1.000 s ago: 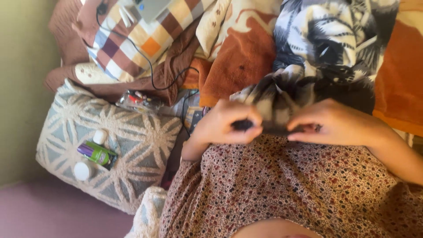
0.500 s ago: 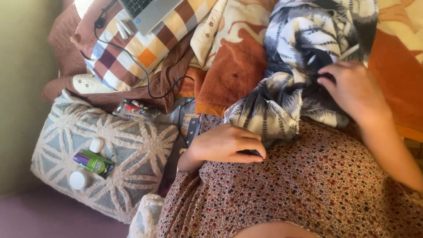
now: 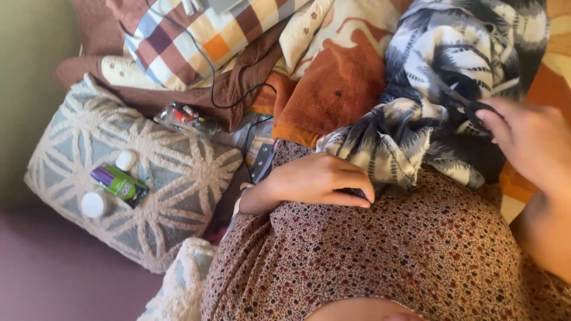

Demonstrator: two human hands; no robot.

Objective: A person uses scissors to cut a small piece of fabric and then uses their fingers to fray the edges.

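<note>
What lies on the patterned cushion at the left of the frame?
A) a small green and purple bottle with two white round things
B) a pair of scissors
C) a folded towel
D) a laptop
A: the small green and purple bottle lies on the patterned cushion between two white round things.

The left hand (image 3: 318, 181) rests on the floral-print lap (image 3: 380, 255), fingers curled over a small dark object, just below the black-and-white patterned cloth (image 3: 440, 89). The right hand (image 3: 532, 145) pinches that cloth's right side. A patterned cushion (image 3: 172, 178) lies well left of the cloth.
</note>
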